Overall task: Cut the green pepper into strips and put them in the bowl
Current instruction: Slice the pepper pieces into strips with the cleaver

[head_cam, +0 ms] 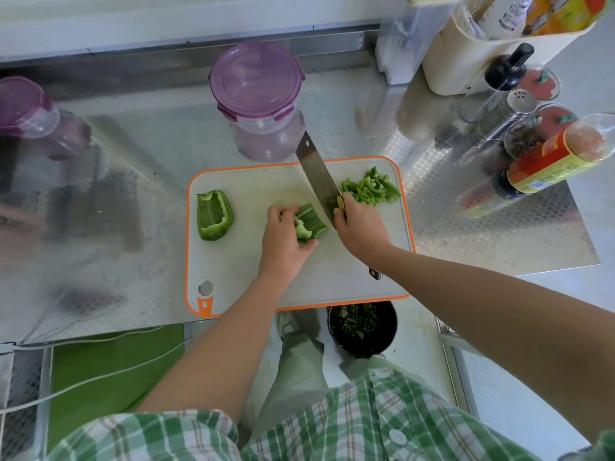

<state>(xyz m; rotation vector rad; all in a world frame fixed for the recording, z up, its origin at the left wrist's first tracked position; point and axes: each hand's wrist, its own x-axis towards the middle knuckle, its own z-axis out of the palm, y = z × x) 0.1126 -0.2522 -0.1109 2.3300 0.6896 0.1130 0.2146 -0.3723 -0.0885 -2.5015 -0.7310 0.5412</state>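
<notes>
Behind knife [316, 174], purple-lidded container [256, 84]

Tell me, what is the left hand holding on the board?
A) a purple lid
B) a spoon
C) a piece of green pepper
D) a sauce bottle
C: the left hand grips the pepper piece on the cutting board, while the right hand holds the knife right beside it.

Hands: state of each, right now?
Left hand: holds the pepper piece down on the cutting board.
Right hand: grips the knife.
</notes>
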